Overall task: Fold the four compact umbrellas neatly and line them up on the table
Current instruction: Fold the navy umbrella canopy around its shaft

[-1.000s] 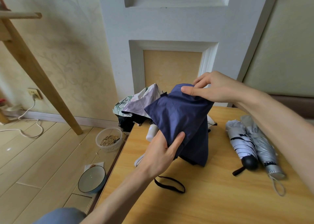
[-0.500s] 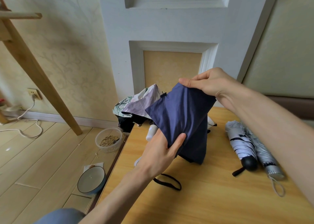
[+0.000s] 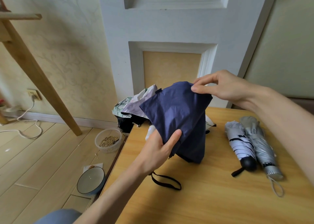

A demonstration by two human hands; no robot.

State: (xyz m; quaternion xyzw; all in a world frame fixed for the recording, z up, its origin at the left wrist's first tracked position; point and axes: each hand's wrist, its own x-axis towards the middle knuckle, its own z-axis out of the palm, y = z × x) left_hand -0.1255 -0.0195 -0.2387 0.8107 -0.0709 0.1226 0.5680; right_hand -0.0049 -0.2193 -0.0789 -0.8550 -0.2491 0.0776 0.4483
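Head view centres on the navy umbrella, held just above the table with its cloth loose and unstrapped. The left hand grips its lower part, thumb across the folds, and the right hand pinches the cloth's top edge at 1 o'clock. At 3 o'clock a white umbrella and a silver umbrella lie rolled, side by side and touching. At 11 o'clock a floral umbrella sprawls unfolded. Two look finished, one is under way, one untouched.
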